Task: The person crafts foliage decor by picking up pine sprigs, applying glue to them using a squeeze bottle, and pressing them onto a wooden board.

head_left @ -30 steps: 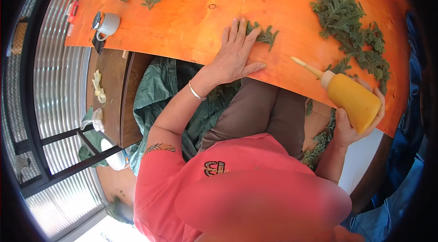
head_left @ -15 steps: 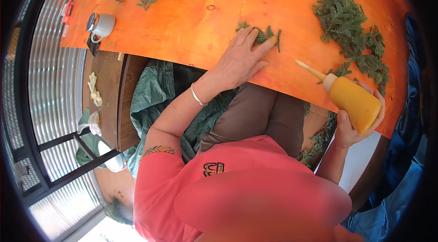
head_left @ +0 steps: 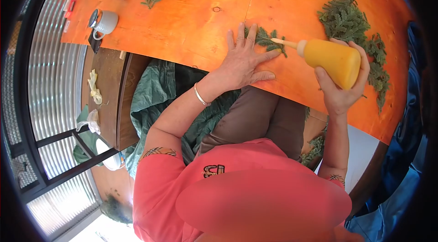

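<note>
One view is taken from the wearer's head, aimed forward and steeply down (its corners rounded off in black), with tabletop [head_left: 191, 27] and lap [head_left: 251, 114] seen close.

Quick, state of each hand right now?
Left hand: open, fingers spread at the green sprig.
Right hand: closed around the yellow bottle.

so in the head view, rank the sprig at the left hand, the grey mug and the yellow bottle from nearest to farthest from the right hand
1. Yellow bottle: held in the right hand, nozzle pointing left.
2. Sprig: to the left of the bottle, at the left hand's fingers.
3. Grey mug: far off on the left side of the table.
</note>
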### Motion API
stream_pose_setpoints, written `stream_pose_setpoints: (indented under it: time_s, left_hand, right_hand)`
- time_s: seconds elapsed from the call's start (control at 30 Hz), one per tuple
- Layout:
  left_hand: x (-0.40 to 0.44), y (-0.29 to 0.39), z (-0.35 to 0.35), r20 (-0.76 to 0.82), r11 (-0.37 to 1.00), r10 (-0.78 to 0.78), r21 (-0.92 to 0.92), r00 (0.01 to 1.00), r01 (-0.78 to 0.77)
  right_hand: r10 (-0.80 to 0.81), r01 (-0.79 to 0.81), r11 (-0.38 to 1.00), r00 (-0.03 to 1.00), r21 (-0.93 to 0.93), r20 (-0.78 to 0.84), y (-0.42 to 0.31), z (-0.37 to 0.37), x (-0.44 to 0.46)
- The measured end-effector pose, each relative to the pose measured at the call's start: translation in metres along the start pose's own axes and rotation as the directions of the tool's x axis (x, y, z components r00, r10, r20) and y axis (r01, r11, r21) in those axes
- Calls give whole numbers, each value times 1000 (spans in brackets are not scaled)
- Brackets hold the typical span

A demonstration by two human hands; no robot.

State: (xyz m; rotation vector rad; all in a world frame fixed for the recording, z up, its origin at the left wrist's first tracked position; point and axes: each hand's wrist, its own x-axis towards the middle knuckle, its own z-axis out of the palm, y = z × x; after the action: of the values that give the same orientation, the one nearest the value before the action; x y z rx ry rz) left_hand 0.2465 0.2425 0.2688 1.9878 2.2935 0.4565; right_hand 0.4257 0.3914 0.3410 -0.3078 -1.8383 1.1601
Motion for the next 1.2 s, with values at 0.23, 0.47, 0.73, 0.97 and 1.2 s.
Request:
stream_pose_setpoints:
  time_s: [0.23,0.47,0.73,0.97,1.2]
  left_hand:
    - [0,-2,2,-7,1000,3,-7,1000,-4]
    - [0,-2,1,8,1000,7,2,1000,-7]
    - [1,-2,-3,53,1000,16,11,998,-17]
    - [1,-2,-1,48,999,21,46,999,-23]
    - [-21,-8,-20,-77,998,-33,-53,996,29]
  right_hand:
    - [26,-25,999,999,-36,26,13,11,7]
    - [11,-6,985,1000,-175,28,2,1,4]
    - [57,-56,986,998,-158,3,-12,-12,-4]
    - [94,-103,961,995,-257,-44,-17,-27,-21]
    - [111,-153,958,978,-244,-179,-40,-54,-45]
